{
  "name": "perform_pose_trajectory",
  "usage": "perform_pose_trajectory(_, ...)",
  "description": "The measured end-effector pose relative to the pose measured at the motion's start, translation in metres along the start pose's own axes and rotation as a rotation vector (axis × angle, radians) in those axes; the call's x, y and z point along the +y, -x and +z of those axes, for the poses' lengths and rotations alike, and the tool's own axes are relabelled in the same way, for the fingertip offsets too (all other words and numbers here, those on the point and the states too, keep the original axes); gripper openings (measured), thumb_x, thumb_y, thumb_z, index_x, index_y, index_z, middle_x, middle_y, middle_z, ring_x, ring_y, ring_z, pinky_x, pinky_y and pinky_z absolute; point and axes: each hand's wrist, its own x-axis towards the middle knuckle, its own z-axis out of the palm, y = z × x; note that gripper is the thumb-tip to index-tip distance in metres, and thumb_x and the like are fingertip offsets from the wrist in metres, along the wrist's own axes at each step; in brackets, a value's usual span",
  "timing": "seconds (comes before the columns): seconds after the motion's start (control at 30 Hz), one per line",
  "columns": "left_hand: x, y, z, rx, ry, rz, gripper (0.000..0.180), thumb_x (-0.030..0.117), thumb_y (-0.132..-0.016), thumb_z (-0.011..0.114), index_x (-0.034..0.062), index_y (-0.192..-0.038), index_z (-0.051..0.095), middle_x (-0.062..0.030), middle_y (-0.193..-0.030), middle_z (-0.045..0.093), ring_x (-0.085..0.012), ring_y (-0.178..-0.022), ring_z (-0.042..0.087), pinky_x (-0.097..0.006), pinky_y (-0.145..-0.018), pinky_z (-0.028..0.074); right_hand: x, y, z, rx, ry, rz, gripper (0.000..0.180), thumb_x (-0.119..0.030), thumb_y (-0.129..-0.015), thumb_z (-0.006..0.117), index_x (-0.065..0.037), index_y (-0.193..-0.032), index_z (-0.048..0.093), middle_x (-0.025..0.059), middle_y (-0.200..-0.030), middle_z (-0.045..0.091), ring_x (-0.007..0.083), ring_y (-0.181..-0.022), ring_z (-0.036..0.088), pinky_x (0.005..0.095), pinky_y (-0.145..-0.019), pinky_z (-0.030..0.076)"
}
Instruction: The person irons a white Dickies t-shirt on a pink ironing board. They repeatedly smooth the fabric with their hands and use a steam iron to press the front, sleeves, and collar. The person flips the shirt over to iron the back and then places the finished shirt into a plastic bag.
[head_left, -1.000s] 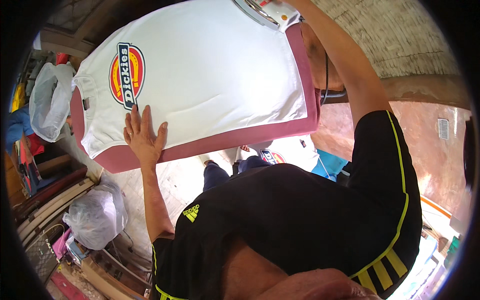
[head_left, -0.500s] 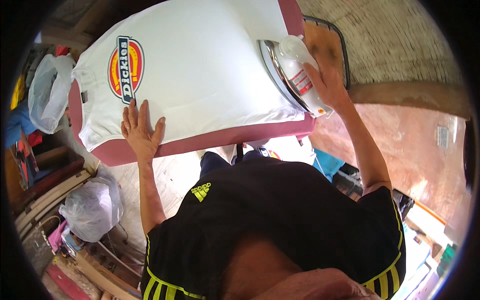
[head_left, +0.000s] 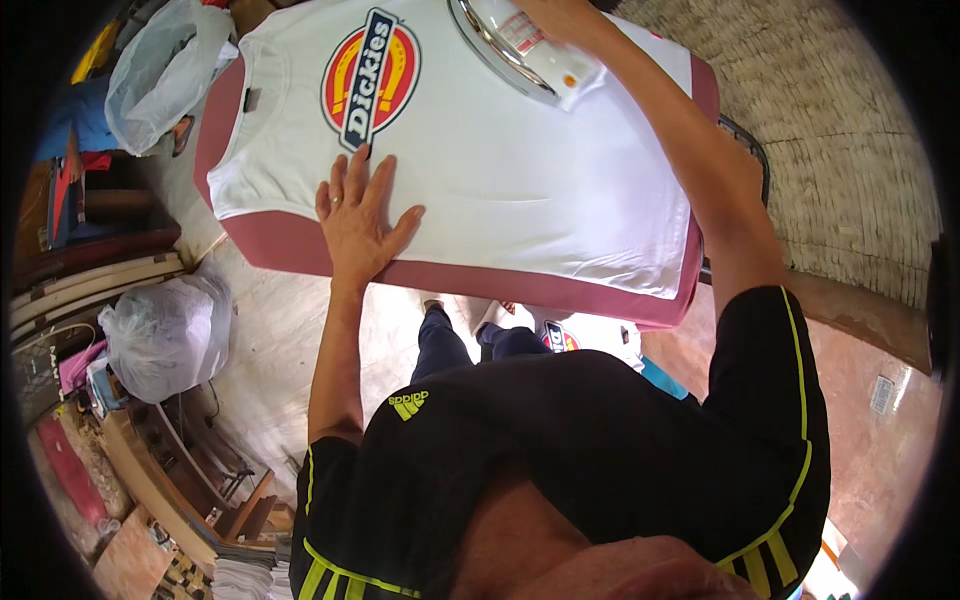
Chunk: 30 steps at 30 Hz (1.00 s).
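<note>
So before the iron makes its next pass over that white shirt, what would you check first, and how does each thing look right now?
1. White T-shirt lies flat on the pink ironing board: ok, no big folds show.
2. Left hand pins the shirt near the board's front edge: ok, palm down, fingers spread.
3. Left hand is apart from the iron: ok, clear shirt between them.
4. Right hand grips the iron: ok, though partly cut off at the picture's top.
5. Iron stays off the printed emblem: ok for now, it sits just beside it.
6. Iron's heat and cord: cannot tell.
</note>
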Motion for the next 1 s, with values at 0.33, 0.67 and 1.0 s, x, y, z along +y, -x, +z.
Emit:
perform_pose_trajectory(0.33, -0.036, 0.027, 0.003, 0.053, -0.041, -0.064, 0.064, 0.053, -0.096, 0.052, 0.0175, -0.150, 0.046, -0.0151, -0.160, 0.034, -0.0409, -0.148, 0.027, -0.061, -0.115, 0.018, -0.050, 0.073, 0.077, 0.139, -0.186, 0.182, 0.049, -0.042, -0.100, 0.054, 0.006, -0.111, 0.056, 0.0247, -0.090, 0.064, 0.0338, -0.080, 0.064, 0.0420, -0.070, 0.051)
perform_pose_trajectory(0.67, -0.067, 0.041, 0.000, 0.075, -0.004, -0.120, 0.071, 0.059, -0.092, 0.055, 0.0170, -0.149, 0.047, -0.0156, -0.161, 0.032, -0.0428, -0.148, 0.026, -0.069, -0.112, 0.017, -0.045, 0.227, 0.084, 0.025, 0.499, -0.464, 0.030, -0.025, -0.099, 0.058, 0.001, -0.116, 0.057, 0.0253, -0.082, 0.064, 0.0384, -0.071, 0.068, 0.0450, -0.061, 0.052)
perform_pose_trajectory(1.0, -0.080, 0.043, 0.018, 0.285, 0.125, -0.093, 0.052, 0.035, -0.102, 0.044, 0.0122, -0.148, 0.046, -0.0107, -0.154, 0.045, -0.0371, -0.143, 0.039, -0.063, -0.113, 0.020, -0.076, 0.175, 0.093, -0.387, 0.251, -0.409, 0.038, -0.037, -0.104, 0.051, -0.001, -0.116, 0.057, 0.0190, -0.067, 0.060, 0.0329, -0.057, 0.057, 0.0409, -0.056, 0.045)
